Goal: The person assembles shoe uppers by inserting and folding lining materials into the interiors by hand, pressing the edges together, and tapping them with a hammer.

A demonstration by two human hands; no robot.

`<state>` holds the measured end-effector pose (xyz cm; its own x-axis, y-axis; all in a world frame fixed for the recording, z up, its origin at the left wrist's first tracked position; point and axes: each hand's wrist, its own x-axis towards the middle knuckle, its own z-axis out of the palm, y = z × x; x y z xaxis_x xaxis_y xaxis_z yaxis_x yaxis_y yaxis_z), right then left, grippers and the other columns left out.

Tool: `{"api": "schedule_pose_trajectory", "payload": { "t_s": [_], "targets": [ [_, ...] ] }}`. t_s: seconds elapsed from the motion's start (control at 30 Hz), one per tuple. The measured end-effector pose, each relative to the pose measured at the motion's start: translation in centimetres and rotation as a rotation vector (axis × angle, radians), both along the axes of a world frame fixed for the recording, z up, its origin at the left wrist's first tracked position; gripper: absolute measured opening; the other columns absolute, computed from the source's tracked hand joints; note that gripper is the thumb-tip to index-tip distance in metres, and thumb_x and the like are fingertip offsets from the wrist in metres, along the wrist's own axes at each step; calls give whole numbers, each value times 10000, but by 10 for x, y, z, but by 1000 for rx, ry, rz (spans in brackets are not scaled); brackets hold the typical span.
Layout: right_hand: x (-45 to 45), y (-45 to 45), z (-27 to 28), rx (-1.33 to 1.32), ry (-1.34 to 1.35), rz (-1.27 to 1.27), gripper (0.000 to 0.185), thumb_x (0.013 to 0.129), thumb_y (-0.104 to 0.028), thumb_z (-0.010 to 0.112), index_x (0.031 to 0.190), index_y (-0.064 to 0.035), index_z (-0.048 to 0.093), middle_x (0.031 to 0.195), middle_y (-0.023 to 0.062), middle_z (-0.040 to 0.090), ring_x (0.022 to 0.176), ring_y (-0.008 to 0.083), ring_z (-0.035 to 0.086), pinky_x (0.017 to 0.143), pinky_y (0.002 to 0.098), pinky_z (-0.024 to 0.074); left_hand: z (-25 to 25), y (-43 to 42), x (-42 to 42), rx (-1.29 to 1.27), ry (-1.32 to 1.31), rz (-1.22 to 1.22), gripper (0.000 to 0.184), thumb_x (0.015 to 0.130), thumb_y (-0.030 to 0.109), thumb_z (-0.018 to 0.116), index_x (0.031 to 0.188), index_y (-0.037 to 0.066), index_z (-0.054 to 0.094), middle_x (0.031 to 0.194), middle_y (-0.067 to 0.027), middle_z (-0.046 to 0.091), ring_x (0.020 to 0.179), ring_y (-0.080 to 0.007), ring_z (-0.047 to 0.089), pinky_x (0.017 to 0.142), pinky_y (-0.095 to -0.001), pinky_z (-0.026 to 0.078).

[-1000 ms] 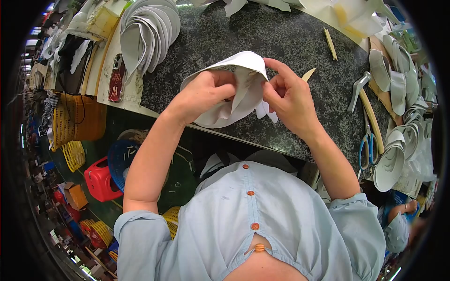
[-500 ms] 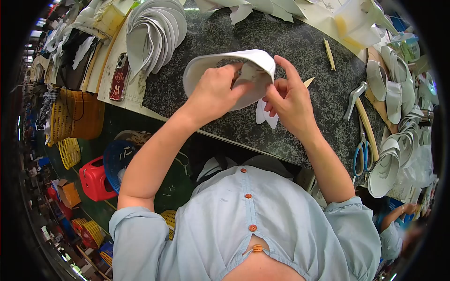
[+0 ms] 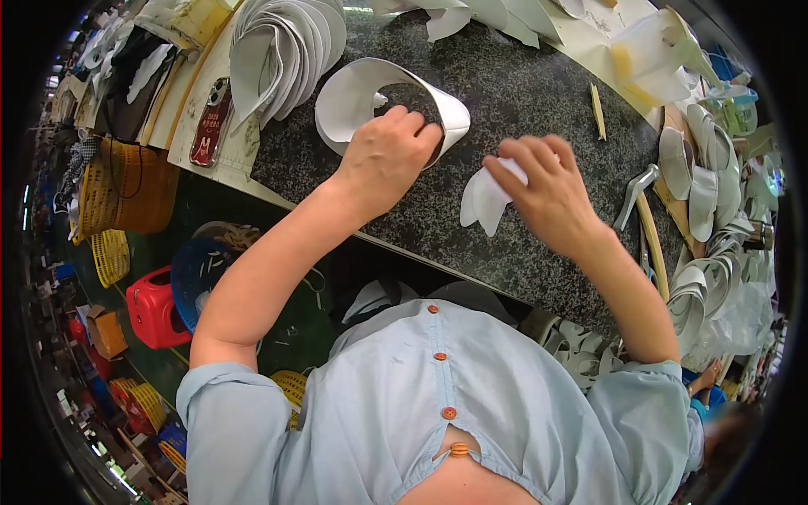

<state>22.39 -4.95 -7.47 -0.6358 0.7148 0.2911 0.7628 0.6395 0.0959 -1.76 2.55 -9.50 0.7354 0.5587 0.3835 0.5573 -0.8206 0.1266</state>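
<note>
A white curved shoe upper, bent into an open loop, stands on the dark speckled slab. My left hand reaches over its near edge with fingers curled, gripping its near side; the fingertips are hidden inside the loop. To the right, my right hand is bent over small white petal-shaped pieces that fan out on the slab. Its fingers close on the upper end of these pieces, and a bit of white shows between them. The thumb of that hand is mostly hidden.
A fanned stack of white uppers stands at back left, near a phone. On the right lie a metal-headed hammer, a pale stick and more white pieces. A red stool is on the floor.
The upper has been lowered and shifted left onto the slab. My right hand has left its rim and moved to the small white pieces. My left hand now curls over the near edge.
</note>
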Motion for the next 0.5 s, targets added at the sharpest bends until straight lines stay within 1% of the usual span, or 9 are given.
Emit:
{"api": "schedule_pose_trajectory", "payload": {
  "t_s": [0.03,0.13,0.2,0.27,0.3,0.33,0.37,0.43,0.5],
  "targets": [
    [-6,-3,1,16,107,76,381,800,-114,630,1177,-111,576,1136,26,610,1186,200,515,1063,413,340,0,-2,2,-4,-5,7,61,783,62,602,841,49,588,780,-76,553,775,-258,574,676,-352,489],
    [-29,7,11,102,83,155,352,792,-133,637,1138,-125,572,1147,11,603,1202,182,509,1075,412,332,0,-11,12,19,52,-47,76,785,72,610,853,43,590,795,-78,550,788,-262,573,686,-359,497],
    [-23,12,10,128,46,113,331,779,-146,638,1102,-129,566,1151,-2,596,1208,156,504,1080,394,326,-1,-13,16,49,77,-38,126,784,89,629,899,43,613,797,-65,527,797,-257,564,684,-371,496],
    [-10,8,9,116,-66,53,348,766,-148,636,1107,-132,565,1124,-18,596,1187,155,506,1063,384,327,7,-10,13,-81,37,-38,165,796,72,632,949,11,641,824,-118,599,821,-288,609,723,-396,508],
    [-4,5,12,80,-85,61,326,758,-136,633,1080,-116,588,1138,-13,577,1105,167,521,987,373,379,10,-8,13,-326,-14,47,188,803,69,627,972,-10,646,866,-168,631,853,-309,630,757,-405,510],
    [-2,2,12,75,-88,63,326,758,-136,633,1080,-116,588,1138,-13,577,1105,167,521,987,373,379,12,-5,12,-572,-67,135,211,810,65,622,996,-30,651,909,-219,662,885,-330,652,792,-414,512],
    [0,0,11,7,-67,78,305,756,-134,633,1058,-106,606,1155,-5,562,1057,173,522,939,360,400,16,0,12,-647,-59,96,247,827,78,604,1025,-63,644,933,-265,675,895,-367,669,826,-431,512],
    [-3,-3,14,-77,-4,97,235,750,-123,633,978,-66,639,1188,23,519,936,185,520,795,326,454,13,3,16,-655,-80,39,265,831,86,610,1052,-55,646,911,-245,683,872,-377,670,815,-434,516],
    [-8,-3,13,-121,26,50,233,747,-115,633,973,-57,633,1164,30,516,928,187,527,770,327,468,6,3,23,-589,-122,-26,271,842,79,608,1081,-35,664,864,-206,697,839,-402,670,797,-439,522]
  ]
}}
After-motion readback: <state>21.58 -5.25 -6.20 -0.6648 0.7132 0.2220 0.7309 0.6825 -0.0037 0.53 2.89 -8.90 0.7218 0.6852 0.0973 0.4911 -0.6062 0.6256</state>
